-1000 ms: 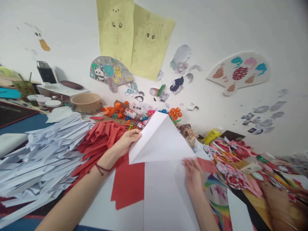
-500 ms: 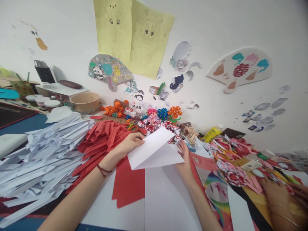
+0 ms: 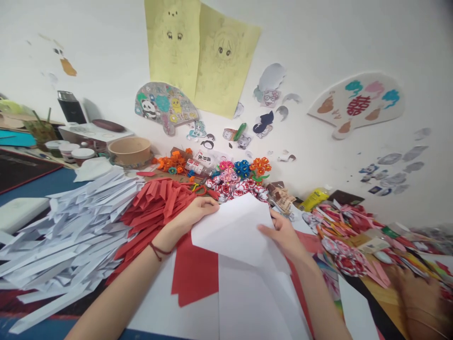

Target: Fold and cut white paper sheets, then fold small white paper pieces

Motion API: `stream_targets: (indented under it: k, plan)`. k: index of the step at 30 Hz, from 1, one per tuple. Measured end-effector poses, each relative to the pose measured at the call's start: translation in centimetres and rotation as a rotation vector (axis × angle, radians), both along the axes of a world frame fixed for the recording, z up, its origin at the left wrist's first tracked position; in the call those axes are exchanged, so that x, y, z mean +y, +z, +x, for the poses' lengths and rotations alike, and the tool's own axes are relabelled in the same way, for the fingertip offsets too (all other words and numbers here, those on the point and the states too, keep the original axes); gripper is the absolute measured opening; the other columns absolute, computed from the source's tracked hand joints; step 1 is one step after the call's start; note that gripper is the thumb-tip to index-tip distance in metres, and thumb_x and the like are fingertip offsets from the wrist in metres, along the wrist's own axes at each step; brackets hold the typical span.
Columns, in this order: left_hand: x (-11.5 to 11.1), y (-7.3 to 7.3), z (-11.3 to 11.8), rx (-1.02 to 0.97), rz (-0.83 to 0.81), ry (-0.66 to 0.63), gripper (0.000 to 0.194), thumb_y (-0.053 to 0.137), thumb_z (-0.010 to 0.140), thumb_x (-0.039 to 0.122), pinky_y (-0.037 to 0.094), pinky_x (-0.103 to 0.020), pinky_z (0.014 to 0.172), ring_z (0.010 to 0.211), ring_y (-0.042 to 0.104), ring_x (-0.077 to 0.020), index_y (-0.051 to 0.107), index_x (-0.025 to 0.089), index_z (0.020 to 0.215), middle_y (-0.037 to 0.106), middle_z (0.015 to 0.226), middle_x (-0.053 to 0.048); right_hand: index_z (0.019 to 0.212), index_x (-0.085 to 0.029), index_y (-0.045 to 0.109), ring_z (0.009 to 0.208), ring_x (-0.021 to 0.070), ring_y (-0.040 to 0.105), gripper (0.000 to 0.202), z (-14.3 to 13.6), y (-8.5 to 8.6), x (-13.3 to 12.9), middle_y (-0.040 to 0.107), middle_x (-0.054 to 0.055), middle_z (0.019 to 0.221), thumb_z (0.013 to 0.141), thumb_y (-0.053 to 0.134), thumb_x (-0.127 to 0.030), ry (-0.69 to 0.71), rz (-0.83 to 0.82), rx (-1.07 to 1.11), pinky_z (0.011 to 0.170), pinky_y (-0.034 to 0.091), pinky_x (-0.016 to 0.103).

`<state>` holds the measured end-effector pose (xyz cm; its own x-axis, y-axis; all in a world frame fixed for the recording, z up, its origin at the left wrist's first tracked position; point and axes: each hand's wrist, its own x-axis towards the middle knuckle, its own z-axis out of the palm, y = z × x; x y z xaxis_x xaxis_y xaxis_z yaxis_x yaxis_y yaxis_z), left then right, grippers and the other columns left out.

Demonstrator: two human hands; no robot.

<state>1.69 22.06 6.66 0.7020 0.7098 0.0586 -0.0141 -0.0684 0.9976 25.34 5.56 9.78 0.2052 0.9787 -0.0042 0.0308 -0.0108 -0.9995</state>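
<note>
A white paper sheet [image 3: 233, 231] is held up above the table between both hands. My left hand [image 3: 198, 212] pinches its left upper edge with curled fingers; a dark red cord circles that wrist. My right hand [image 3: 285, 231] grips the right edge, thumb on top and fingers behind the paper. Below lie a larger white sheet [image 3: 255, 302] and a red paper piece [image 3: 196, 274]. Folded red strips [image 3: 159, 203] are heaped beside my left forearm, with a spread of white strips [image 3: 78, 231] further left.
Paper flowers [image 3: 244, 172] and a tan bowl [image 3: 129, 150] stand by the wall. At the right are a yellow packet [image 3: 314, 198], a pile of coloured strips [image 3: 347, 217] and another person's hand [image 3: 421, 293]. A black flask [image 3: 71, 107] is at the back left.
The held sheet has opened out from its folded shape and its right side hangs lower. My right hand has shifted right, its thumb now over the paper. The whole view has slid slightly.
</note>
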Motion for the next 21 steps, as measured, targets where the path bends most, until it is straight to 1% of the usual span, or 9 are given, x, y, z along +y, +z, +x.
stream_targets:
  k: [3,6,8,9,12,13,15,18,21]
  plan:
    - [-0.1,-0.6,0.6,0.129,0.174,0.071,0.030,0.065,0.076,0.045,0.032,-0.021,0.052,0.055,0.049,-0.0115,0.064,0.014,0.080,0.056,0.062,0.000,0.126,-0.023,0.061,0.073,0.0240,0.071,0.060,1.6,0.1,-0.7,0.075,0.004,0.089,0.070,0.079,-0.034,0.109,-0.141,-0.136,0.070,0.058,0.041]
    - [-0.5,-1.1,1.0,0.293,0.367,0.150,0.016,0.062,0.078,0.031,0.034,-0.023,0.057,0.060,0.054,-0.0149,0.065,0.016,0.076,0.061,0.063,-0.002,0.125,-0.023,0.063,0.069,0.0260,0.067,0.058,1.8,-1.8,-0.5,0.071,0.003,0.073,0.069,0.077,-0.027,-0.055,-0.138,-0.763,0.070,0.056,0.043]
    - [-0.9,-1.2,1.1,0.400,0.484,0.198,0.010,0.060,0.080,0.025,0.037,-0.025,0.062,0.068,0.059,-0.0178,0.066,0.018,0.078,0.066,0.072,-0.004,0.134,-0.019,0.056,0.086,0.0319,0.068,0.054,0.1,-3.3,0.0,0.072,0.012,0.092,0.081,0.062,-0.020,-0.255,-0.054,-1.103,0.080,0.053,0.052]
    - [-1.1,-1.3,1.1,0.451,0.533,0.214,0.010,0.058,0.082,0.023,0.038,-0.026,0.065,0.072,0.061,-0.0191,0.066,0.019,0.080,0.068,0.076,-0.005,0.137,-0.018,0.053,0.102,0.0336,0.065,0.052,-1.3,-3.9,0.2,0.069,0.015,0.109,0.085,0.055,-0.017,-0.245,0.031,-1.207,0.089,0.050,0.054]
    - [-1.6,-1.4,1.3,0.583,0.644,0.233,0.014,0.053,0.087,0.024,0.040,-0.028,0.067,0.079,0.064,-0.0226,0.067,0.020,0.089,0.070,0.083,-0.007,0.143,-0.023,0.046,0.132,0.0293,0.047,0.052,-5.6,-5.1,0.7,0.052,0.012,0.143,0.091,0.049,-0.017,0.100,0.280,-1.335,0.110,0.039,0.051]
    - [-1.7,-1.5,1.4,0.620,0.673,0.234,0.016,0.052,0.088,0.026,0.041,-0.029,0.068,0.080,0.065,-0.0234,0.066,0.020,0.091,0.071,0.084,-0.008,0.145,-0.024,0.042,0.139,0.0288,0.039,0.054,-6.7,-5.3,0.7,0.045,0.010,0.150,0.092,0.050,-0.019,0.218,0.316,-1.366,0.115,0.032,0.052]
    - [-1.8,-1.7,1.5,0.681,0.722,0.236,0.018,0.049,0.091,0.028,0.042,-0.029,0.068,0.082,0.066,-0.0241,0.066,0.020,0.094,0.071,0.086,-0.009,0.149,-0.024,0.036,0.145,0.0260,0.031,0.055,-8.0,-5.8,0.6,0.036,0.008,0.156,0.095,0.047,-0.022,0.343,0.315,-1.369,0.118,0.029,0.051]
    - [-1.8,-1.9,1.7,0.739,0.776,0.234,0.021,0.047,0.093,0.029,0.044,-0.030,0.070,0.081,0.067,-0.0243,0.065,0.019,0.096,0.071,0.086,-0.011,0.153,-0.025,0.027,0.147,0.0230,0.027,0.054,-7.9,-6.7,0.3,0.028,0.005,0.160,0.100,0.039,-0.027,0.391,0.215,-1.324,0.118,0.029,0.049]
    - [-2.0,-2.1,1.7,0.752,0.800,0.224,0.025,0.042,0.095,0.028,0.043,-0.032,0.070,0.080,0.067,-0.0258,0.065,0.017,0.098,0.070,0.084,-0.014,0.155,-0.026,0.020,0.149,0.0231,0.022,0.055,-7.0,-7.7,-0.2,0.023,0.004,0.161,0.102,0.033,-0.035,0.326,0.100,-1.293,0.119,0.024,0.052]
